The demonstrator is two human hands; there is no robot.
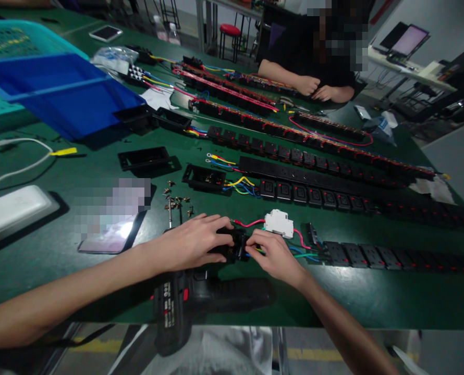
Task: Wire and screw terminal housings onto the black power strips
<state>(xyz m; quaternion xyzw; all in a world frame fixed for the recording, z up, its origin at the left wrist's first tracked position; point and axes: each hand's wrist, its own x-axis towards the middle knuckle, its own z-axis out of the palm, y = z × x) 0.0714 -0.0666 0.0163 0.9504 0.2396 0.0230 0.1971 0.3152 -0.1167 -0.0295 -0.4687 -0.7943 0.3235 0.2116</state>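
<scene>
The left hand is grasping a small black plastic socket housing — its fingers are curved over the hard, glossy top. The right hand pinches thin coloured wires at the housing's right end, with the wrist turned inward. Both bare forearms reach in from the table's near edge. A white circuit breaker with a red wire lies just beyond the hands. Under them lies a bulky black cordless drill — its base hangs over the edge. Small brass screws lie to the left, on the green mat, and a long black socket strip lies to the right.
</scene>
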